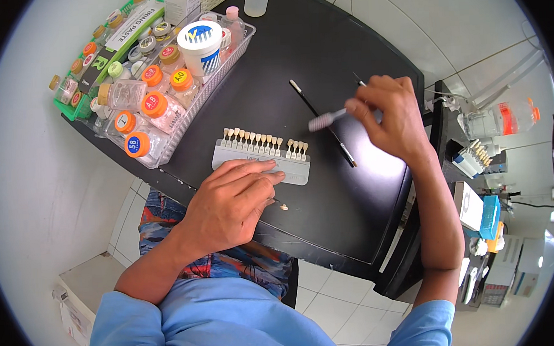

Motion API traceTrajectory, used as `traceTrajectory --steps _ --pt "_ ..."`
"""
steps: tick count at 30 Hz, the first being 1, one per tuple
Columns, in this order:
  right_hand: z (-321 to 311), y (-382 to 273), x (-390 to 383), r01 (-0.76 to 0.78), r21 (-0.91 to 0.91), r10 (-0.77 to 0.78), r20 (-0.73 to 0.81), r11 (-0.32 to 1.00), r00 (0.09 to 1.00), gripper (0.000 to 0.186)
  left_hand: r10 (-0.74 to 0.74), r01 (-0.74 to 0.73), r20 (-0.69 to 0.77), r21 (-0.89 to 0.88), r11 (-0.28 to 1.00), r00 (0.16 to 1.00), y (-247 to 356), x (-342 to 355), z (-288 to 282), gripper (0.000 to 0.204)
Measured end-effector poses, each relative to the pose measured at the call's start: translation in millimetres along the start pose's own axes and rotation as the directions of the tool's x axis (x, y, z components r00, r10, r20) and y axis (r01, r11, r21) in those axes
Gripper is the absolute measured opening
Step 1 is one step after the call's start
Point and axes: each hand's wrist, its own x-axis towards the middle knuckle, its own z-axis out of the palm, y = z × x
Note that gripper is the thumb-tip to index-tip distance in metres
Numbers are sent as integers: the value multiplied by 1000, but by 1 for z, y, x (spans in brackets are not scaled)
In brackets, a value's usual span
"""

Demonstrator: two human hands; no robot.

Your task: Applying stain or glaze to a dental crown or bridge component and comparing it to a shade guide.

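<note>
Now a small gray tool (328,118) is pinched in the right hand (392,114) above the black table (321,51), while the tooth sample holder (261,154) is pressed down by the flat, closed fingers of the left hand (231,203), so a steady approach seems needed.

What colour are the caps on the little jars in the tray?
Mostly orange caps, seen in the head view.

Pretty bright daylight here, soft and even, so nothing's murky. My black table (321,51) throws back a pale sheen on its right half, strongest right under my right hand (392,114). That hand and the little tool (326,118) it's pinching are smeared with motion blur; my left hand (228,204) is sharp, with a short soft shadow beneath. Fisheye bends the floor tiles and table edges, and the corners go black.
</note>
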Motion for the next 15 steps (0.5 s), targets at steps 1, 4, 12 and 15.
traceTrajectory --steps 1,4,12,15 --pt "0 2 1 -77 19 78 -117 997 990 23 -7 7 1 -15 1000 1000 0 0 0 11" --pt "18 3 -5 -222 60 226 -84 973 970 8 -16 16 7 -42 999 1000 -2 -1 0 11" --pt "34 -6 -5 -371 80 371 15 925 929 28 -25 24 -3 -139 990 1000 -2 0 -4 13" --pt "39 -11 -3 -407 -4 407 9 913 913 31 -88 63 -65 -322 945 994 -1 7 -12 12"
